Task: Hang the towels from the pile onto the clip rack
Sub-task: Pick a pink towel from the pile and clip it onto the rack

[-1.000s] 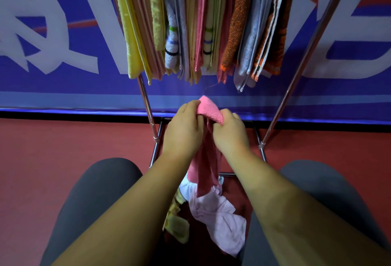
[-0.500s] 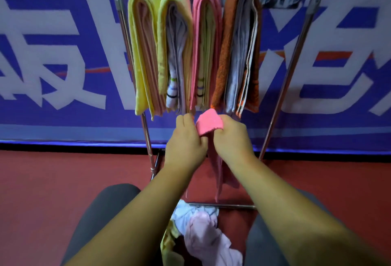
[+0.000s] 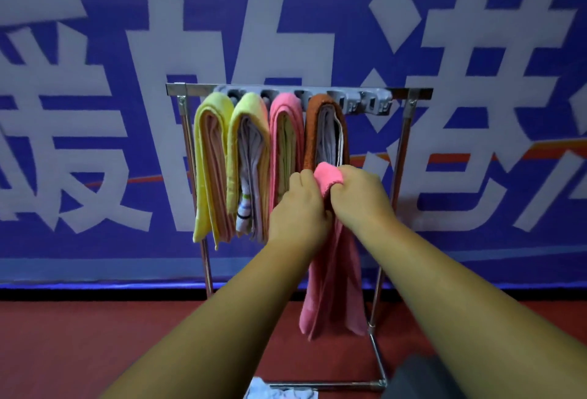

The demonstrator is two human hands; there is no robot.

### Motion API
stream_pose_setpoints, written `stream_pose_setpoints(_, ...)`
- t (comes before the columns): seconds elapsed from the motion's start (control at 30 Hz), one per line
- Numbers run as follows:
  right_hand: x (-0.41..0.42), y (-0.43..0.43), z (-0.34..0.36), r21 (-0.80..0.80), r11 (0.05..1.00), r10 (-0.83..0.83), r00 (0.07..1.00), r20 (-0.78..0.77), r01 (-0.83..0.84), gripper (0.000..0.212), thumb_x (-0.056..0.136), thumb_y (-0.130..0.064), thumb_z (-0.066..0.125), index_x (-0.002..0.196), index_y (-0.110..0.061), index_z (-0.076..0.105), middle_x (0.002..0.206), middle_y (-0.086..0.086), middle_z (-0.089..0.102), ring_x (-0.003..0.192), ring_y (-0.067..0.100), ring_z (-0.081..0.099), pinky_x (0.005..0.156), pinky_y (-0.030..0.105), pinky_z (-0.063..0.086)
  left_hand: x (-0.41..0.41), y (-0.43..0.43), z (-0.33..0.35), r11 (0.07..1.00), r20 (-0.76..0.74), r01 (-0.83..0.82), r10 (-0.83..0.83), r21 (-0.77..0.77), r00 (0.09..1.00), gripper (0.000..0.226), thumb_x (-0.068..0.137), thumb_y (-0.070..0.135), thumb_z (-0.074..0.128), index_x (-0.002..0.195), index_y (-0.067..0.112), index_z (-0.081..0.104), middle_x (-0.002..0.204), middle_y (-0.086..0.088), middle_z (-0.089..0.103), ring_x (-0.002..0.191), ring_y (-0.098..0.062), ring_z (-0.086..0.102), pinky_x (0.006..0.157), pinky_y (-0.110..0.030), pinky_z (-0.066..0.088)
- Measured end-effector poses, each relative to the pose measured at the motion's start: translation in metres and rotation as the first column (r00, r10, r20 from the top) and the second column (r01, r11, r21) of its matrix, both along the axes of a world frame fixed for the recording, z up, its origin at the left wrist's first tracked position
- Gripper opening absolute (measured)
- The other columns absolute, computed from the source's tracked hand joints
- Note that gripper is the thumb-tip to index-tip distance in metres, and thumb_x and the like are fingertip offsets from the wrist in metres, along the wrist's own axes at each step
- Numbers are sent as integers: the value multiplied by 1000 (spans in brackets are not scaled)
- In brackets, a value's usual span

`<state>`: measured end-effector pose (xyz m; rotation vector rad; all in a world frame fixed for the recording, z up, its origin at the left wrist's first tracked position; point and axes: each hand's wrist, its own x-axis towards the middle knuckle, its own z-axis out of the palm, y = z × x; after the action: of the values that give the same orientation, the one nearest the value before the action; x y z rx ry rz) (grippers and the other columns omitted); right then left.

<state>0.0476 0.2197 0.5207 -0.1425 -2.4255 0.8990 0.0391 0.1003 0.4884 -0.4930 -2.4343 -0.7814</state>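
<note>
A pink towel [image 3: 330,275] hangs folded from both my hands, its fold sticking up between them. My left hand [image 3: 298,208] grips it from the left and my right hand [image 3: 359,198] from the right, in front of the orange towel [image 3: 313,132]. The clip rack [image 3: 368,103] is a grey bar of clips on a metal frame. Several towels hang from its left clips: two yellow [image 3: 206,160], one pink [image 3: 282,132], the orange one. The clips at the right end hold nothing. A bit of the pile [image 3: 279,394] shows at the bottom edge.
The rack's metal legs [image 3: 397,176] and base bar [image 3: 333,385] stand on a red floor [image 3: 79,344]. Behind it hangs a blue banner [image 3: 127,33] with large white characters. A dark grey knee [image 3: 413,379] shows at the lower right.
Both hands have lifted the pink towel from over the pile up to the height of the hanging towels and a little to the right. The view has tilted up, showing the whole rack.
</note>
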Motion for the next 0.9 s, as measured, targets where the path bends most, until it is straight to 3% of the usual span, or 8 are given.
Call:
stream_pose_setpoints(0.1, -4, 17, 23, 79, 996, -47, 999, -25, 49, 32, 105, -39, 48, 88, -18, 66, 85, 3, 67, 75, 26, 61, 60, 36, 43, -2, 14, 30, 1000, -7, 28, -28, -3, 1000, 25, 95, 26, 57, 108, 19, 37, 111, -7, 49, 91, -43, 64, 61, -45, 42)
stream_pose_setpoints(0.23, -3, 47, 56, 122, 986, -105, 993, -52, 111, 21, 101, -22, 50, 91, -16, 68, 88, 6, 68, 79, 30, 62, 63, 37, 46, -7, 36, 76, 996, -40, 74, -76, -46, 996, 17, 98, 24, 53, 112, 15, 47, 112, -9, 56, 97, -39, 62, 67, -41, 37)
stream_pose_setpoints(0.4, -9, 83, 86, 127, 977, -164, 983, -78, 173, 24, 89, -5, 47, 94, -13, 69, 90, 10, 67, 75, 29, 58, 62, 35, 45, -24, 67, 124, 995, -15, 75, -76, -63, 997, 7, 96, 12, 53, 93, 13, 48, 85, -5, 51, 76, -29, 50, 61, -38, 34)
stream_pose_setpoints(0.5, -18, 100, 98, 162, 967, -186, 979, -85, 198, 28, 87, -4, 46, 99, -13, 69, 95, 12, 68, 78, 33, 61, 61, 33, 44, -36, 82, 144, 985, -13, 27, -30, -171, 999, 25, 93, 4, 56, 73, 15, 47, 66, -2, 45, 67, -28, 46, 64, -37, 36)
stream_pose_setpoints(0.6, -29, 111, 107, 218, 955, -188, 979, -76, 200, 31, 90, -5, 47, 105, -18, 70, 99, 10, 67, 83, 33, 62, 65, 34, 48, -50, 93, 166, 938, -23, -61, 57, -341, 998, 18, 91, 6, 61, 80, 18, 55, 65, 0, 43, 75, -30, 54, 70, -37, 41)
stream_pose_setpoints(0.73, -50, 120, 117, 261, 949, -168, 984, -58, 177, 32, 90, -8, 45, 101, -25, 70, 96, 6, 69, 83, 31, 63, 68, 37, 54, -75, 99, 180, 957, -32, -96, 91, -273, 995, 32, 92, 3, 59, 66, 16, 46, 63, -2, 45, 66, -29, 52, 65, -36, 43)
stream_pose_setpoints(0.9, -81, 119, 129, 293, 939, -168, 984, -61, 179, 40, 93, -12, 50, 122, -29, 71, 101, 6, 69, 85, 32, 65, 65, 34, 50, -92, 102, 196, 969, 16, -122, 128, -214, 992, 33, 91, -2, 61, 67, 14, 45, 68, -6, 48, 58, -24, 50, 64, -37, 47)
